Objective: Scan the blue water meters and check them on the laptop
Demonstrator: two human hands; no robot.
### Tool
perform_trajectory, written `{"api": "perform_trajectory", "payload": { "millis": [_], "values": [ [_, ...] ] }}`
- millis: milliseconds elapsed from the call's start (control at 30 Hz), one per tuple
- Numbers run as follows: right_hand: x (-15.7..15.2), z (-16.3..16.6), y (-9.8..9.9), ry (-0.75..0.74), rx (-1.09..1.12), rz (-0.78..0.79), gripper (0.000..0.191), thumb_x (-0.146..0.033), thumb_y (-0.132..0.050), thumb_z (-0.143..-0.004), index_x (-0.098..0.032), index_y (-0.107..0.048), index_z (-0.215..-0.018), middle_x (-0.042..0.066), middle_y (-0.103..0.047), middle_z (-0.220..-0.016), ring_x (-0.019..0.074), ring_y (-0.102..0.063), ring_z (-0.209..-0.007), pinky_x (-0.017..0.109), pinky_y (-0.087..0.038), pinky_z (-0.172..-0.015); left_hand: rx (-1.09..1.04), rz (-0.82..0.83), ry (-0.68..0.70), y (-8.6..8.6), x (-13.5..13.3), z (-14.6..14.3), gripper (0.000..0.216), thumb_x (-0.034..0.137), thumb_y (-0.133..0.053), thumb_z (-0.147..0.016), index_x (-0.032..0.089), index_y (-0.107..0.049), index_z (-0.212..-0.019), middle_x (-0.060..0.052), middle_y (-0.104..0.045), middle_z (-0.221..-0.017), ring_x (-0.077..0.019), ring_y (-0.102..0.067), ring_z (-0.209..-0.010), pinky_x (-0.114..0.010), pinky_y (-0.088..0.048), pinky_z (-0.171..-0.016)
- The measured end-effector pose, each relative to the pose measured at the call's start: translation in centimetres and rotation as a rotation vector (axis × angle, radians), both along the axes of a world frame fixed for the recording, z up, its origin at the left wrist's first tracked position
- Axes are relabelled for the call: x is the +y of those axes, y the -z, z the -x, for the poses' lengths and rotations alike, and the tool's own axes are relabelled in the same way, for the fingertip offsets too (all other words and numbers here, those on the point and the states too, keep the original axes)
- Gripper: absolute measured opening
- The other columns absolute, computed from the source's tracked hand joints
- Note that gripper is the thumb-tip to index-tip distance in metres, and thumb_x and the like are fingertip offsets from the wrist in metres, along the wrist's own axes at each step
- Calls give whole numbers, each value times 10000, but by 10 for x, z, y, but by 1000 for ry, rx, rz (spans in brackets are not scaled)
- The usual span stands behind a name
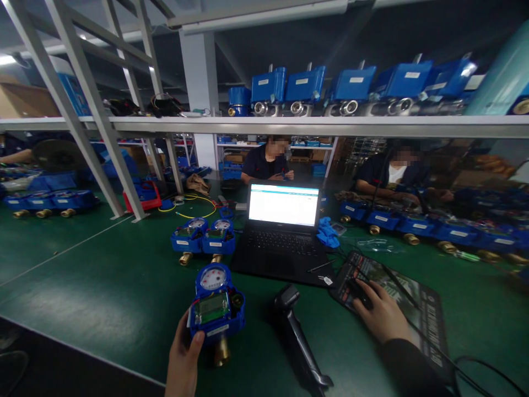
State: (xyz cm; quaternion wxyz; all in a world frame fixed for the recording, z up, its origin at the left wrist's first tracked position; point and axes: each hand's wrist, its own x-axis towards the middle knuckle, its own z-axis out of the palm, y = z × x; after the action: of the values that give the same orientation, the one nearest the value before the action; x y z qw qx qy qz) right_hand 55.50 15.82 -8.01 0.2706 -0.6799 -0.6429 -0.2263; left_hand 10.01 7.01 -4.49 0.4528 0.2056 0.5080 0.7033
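Observation:
My left hand [187, 347] grips the left side of a blue water meter [217, 309], thumb in front. The meter has a round dial on top, an exposed green circuit board with a small display, and a brass fitting at its lower end. On a printed mouse pad [430, 298], my right hand [384, 309] lies over a black computer mouse [362, 295]. Between my hands a black barcode scanner [300, 336] rests on the green table. Behind it stands an open laptop [283, 237] with a lit, mostly white screen.
Two more blue meters [202, 238] sit left of the laptop. A blue crumpled glove [328, 232] lies at its right. Rows of meters [417, 225] line the right side. Overhead, a shelf [289, 125] carries large blue meters. Metal posts [95, 110] rise at left. Two people work opposite.

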Motion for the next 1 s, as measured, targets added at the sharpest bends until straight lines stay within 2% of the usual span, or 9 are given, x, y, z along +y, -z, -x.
{"api": "perform_trajectory", "payload": {
  "millis": [267,533,767,1000],
  "values": [
    [0,-1,-1,-5,35,25,514,-478,-405,-843,-178,-661,-1173,149,-596,-1182,296,-624,-991,436,-539,-844,42,-15,21,7,-1,3,914,559,-855,-484,153,-516,-1229,-154,-594,-1199,-369,-525,-1152,-497,-432,-991],
    [-2,0,-1,12,58,49,494,-469,-416,-843,-202,-648,-1187,131,-584,-1202,289,-615,-1013,428,-528,-863,51,5,16,2,0,2,939,570,-860,-449,156,-512,-1216,-159,-588,-1202,-385,-524,-1153,-510,-438,-982],
    [-1,0,0,1,54,41,497,-457,-408,-839,-191,-646,-1186,136,-585,-1188,291,-609,-1025,427,-524,-865,72,12,-2,0,1,1,971,611,-849,-420,132,-513,-1195,-174,-589,-1182,-393,-505,-1160,-568,-303,-1073],
    [-1,0,-2,5,78,44,487,-459,-425,-830,-202,-651,-1177,130,-591,-1190,292,-613,-1011,443,-523,-877,78,-6,25,5,-1,1,925,595,-837,-487,152,-513,-1231,-161,-598,-1206,-380,-522,-1162,-529,-396,-1020]
  ]
}}
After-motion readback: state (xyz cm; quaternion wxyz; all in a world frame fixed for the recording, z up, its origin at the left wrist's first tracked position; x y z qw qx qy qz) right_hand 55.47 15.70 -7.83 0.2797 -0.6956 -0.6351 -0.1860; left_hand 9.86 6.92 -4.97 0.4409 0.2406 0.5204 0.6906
